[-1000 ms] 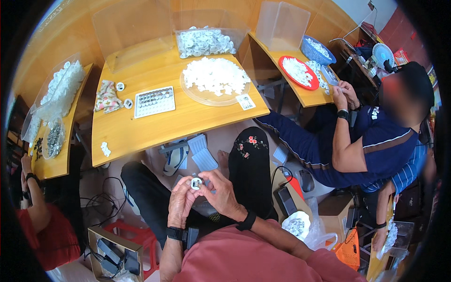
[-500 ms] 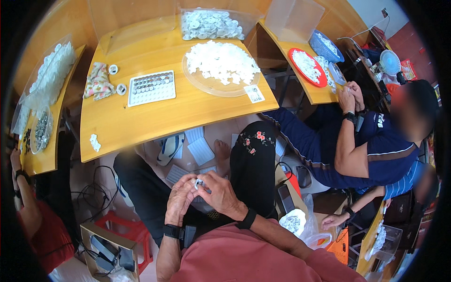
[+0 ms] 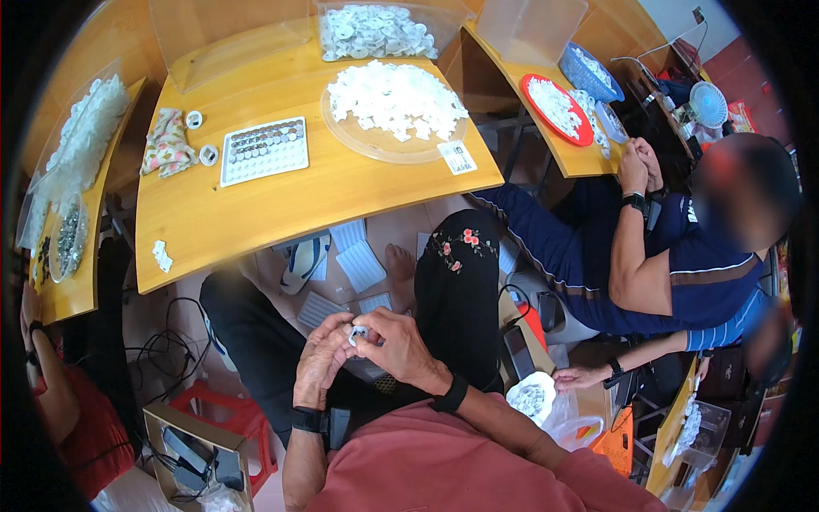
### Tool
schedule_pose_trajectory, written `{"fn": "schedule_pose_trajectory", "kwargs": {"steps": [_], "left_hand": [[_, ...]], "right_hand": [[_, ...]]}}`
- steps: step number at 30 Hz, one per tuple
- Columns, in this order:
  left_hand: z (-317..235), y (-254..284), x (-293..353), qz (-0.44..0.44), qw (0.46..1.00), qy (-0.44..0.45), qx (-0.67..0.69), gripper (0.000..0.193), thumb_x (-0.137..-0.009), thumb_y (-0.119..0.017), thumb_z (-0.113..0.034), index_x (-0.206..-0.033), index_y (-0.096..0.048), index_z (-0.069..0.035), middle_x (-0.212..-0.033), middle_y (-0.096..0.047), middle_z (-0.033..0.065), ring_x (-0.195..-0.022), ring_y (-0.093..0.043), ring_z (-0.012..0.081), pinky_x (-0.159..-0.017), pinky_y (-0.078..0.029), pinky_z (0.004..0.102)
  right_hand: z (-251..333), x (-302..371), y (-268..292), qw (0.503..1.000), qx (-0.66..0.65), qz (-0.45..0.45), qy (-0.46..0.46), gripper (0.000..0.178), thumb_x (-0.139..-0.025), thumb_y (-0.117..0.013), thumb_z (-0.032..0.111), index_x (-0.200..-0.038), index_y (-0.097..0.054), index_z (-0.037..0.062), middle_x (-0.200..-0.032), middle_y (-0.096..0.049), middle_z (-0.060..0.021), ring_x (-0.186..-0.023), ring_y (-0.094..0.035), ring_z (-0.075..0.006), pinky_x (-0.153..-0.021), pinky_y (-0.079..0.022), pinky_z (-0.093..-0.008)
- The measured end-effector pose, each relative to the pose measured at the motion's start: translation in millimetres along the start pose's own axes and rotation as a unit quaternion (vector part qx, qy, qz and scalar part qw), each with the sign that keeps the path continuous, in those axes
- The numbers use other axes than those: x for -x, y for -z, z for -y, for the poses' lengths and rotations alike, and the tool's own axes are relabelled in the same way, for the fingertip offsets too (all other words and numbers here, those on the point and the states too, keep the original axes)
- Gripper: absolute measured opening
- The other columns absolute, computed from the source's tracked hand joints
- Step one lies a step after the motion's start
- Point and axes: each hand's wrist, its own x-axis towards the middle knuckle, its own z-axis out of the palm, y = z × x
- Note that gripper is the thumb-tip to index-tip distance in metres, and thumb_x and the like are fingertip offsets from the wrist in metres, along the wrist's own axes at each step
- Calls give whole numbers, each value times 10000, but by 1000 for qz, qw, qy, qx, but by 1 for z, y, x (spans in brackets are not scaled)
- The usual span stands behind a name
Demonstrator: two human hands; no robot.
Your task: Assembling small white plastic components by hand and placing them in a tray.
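Observation:
Above my lap, my left hand (image 3: 322, 358) and my right hand (image 3: 399, 348) meet with closed fingers around a small white plastic piece (image 3: 359, 331). A dark spot shows on that piece; the fingertips cover the rest. On the wooden table (image 3: 230, 226) ahead lies a white tray (image 3: 266, 169) with rows of small round dark and silvery parts in its far half. Beside it, a round clear tray (image 3: 341, 132) bears a heap of white plastic pieces (image 3: 397, 96). Two small white round parts (image 3: 208, 155) sit near a patterned cloth bundle (image 3: 164, 143).
A clear bin of white discs (image 3: 380, 32) stands at the table's back. On the right, a person in dark blue (image 3: 631, 273) works near a red tray (image 3: 556, 111). Another person's hand (image 3: 582, 378) is above a white bowl (image 3: 531, 398). A cardboard box (image 3: 200, 456) stands lower left.
The other person's hand at the right has moved left toward the white bowl. My hands stay together on the white piece, which is turned slightly. The whole view has shifted a little.

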Motion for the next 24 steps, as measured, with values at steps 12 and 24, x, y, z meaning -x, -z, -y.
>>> {"fn": "schedule_pose_trajectory", "kwargs": {"steps": [12, 24], "left_hand": [[0, 1, 3, -9, 999, 16, -43, 239, -884, -573, -88, -1093, -546, 24, -946, -625, 92, -831, -635, 168, -746, -548, 284], [-1, -9, 5, 4, 997, -74, -33, 248, -909, -550, -137, -1101, -537, 20, -933, -617, 98, -817, -618, 171, -750, -528, 289]], "right_hand": [[-1, 7, -5, 999, 36, -5, 37, 181, -765, -638, 91, -872, -549, -24, -776, -566, -155, -661, -606, -322, -576, -479, -380], [-12, 0, -13, 983, -157, -37, -85, 161, -826, -637, 95, -908, -592, -36, -748, -638, -88, -598, -600, -119, -541, -483, -248]]}}
